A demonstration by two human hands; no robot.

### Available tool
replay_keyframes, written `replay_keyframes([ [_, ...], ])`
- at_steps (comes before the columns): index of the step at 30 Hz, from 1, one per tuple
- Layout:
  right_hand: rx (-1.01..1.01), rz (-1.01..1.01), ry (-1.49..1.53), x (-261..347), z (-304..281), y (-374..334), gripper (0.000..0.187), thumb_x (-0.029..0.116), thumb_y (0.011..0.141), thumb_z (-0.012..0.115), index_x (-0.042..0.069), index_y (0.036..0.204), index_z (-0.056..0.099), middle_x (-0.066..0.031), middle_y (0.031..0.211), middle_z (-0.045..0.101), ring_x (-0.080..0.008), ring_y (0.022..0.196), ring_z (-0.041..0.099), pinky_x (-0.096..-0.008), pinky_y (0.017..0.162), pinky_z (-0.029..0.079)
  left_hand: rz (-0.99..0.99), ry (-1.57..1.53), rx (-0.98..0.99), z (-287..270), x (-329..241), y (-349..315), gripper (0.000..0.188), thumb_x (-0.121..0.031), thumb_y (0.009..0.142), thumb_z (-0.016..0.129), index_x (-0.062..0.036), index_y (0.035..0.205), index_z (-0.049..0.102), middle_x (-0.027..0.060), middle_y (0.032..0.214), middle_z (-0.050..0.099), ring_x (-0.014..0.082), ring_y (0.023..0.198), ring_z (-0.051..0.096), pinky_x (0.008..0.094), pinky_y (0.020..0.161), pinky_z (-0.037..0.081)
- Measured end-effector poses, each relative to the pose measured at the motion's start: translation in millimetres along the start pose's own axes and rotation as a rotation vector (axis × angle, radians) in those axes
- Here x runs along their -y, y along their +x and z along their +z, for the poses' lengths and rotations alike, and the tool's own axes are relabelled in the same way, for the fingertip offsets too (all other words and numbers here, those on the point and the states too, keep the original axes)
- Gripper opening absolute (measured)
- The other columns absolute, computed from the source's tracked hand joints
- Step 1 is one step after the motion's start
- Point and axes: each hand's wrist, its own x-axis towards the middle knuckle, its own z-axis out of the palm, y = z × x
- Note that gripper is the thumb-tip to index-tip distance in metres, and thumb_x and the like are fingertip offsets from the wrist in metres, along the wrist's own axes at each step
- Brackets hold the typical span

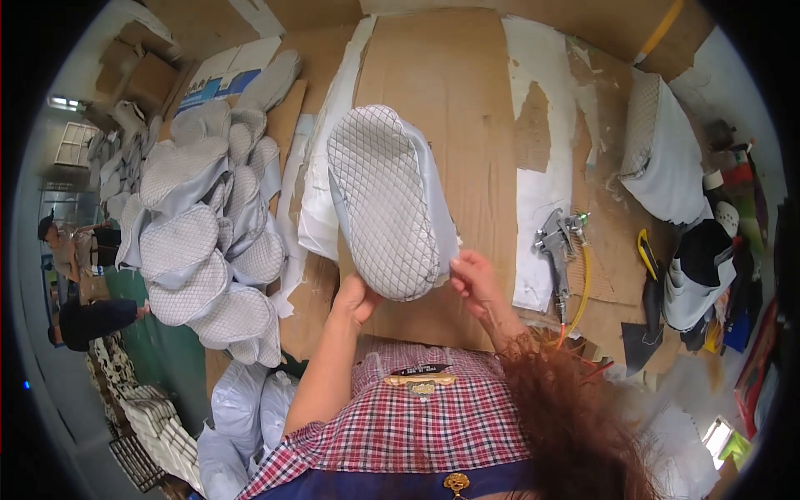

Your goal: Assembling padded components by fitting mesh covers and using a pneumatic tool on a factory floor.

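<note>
A light grey shoe upper (383, 200) with a diamond-quilted, stitched-in sole is held up over the cardboard-covered table, its sole side facing me. My left hand (360, 300) grips its near end from below, with part of the fingers hidden behind it. At the lower right edge of the upper, my right hand (473, 282) has its thumb and fingertips closed together on the rim. To the left lies a big heap of similar quilted shoe uppers (187, 237).
On the right of the cardboard (433, 83) rests a metal spray gun (557, 246) with a yellow hose. Beyond it are a nested stack of uppers (667, 154), a yellow-handled cutter (646, 254) and a white holder (700, 287). Another person (79, 250) is far left.
</note>
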Motion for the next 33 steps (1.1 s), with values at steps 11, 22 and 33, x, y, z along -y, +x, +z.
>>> replay_keyframes([
  [11,-0.336,-0.176,-0.523,-16.0,-28.2,38.6,0.006,0.006,0.077,0.057,0.005,0.078,0.052,-0.0022,0.055,0.050,-0.0119,0.042,0.047,-0.0246,0.038,0.035,0.061,0.104,-0.132,-39.1,38.5,29.9,0.040,-0.005,0.077,0.050,-0.0063,0.117,0.045,0.0067,0.104,0.057,0.0199,0.093,0.054,0.0371,0.079,0.042],
  [22,-0.712,-1.006,-1.953,89.3,-104.0,-49.7,0.059,0.010,0.064,0.066,0.003,0.117,0.042,-0.0199,0.114,0.044,-0.0365,0.105,0.040,-0.0426,0.087,0.036,1.489,1.449,-0.436,79.0,-67.5,21.7,0.056,-0.018,0.078,0.052,-0.0056,0.129,0.033,0.0187,0.135,0.028,0.0334,0.127,0.021,0.0458,0.104,0.016],
  [33,-0.403,-1.008,-1.197,109.1,-53.2,-129.2,0.058,-0.001,0.071,0.059,0.002,0.125,0.037,-0.0110,0.101,0.055,-0.0186,0.091,0.053,-0.0282,0.080,0.042,1.217,2.046,-0.241,137.0,-55.2,83.7,0.071,-0.047,0.081,0.044,-0.0058,0.135,0.023,0.0141,0.143,0.015,0.0331,0.132,0.010,0.0504,0.104,0.009],
])
